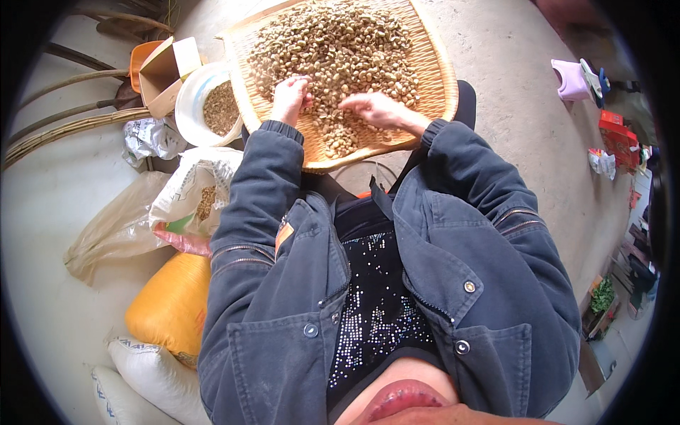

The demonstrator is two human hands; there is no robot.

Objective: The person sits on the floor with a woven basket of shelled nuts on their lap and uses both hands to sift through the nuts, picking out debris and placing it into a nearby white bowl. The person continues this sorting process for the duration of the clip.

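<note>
A woven wicker tray rests at my lap, with a broad heap of small pale-brown pieces that look like peanuts or their shells. A smaller pile of them lies at the near edge of the weave. My left hand is at the left side of the heap, fingers curled and thumb side inward; whether something sits between its fingertips is hidden. Over the nearer part of the heap, my right hand reaches leftward with loosely extended fingers, slightly blurred. Nothing shows in its grasp.
Left of the tray stand a white plastic bucket of brown bits and an open cardboard box. Closer in are an open woven sack, a full yellow sack and white sacks. A lilac stool-like object stands far right.
</note>
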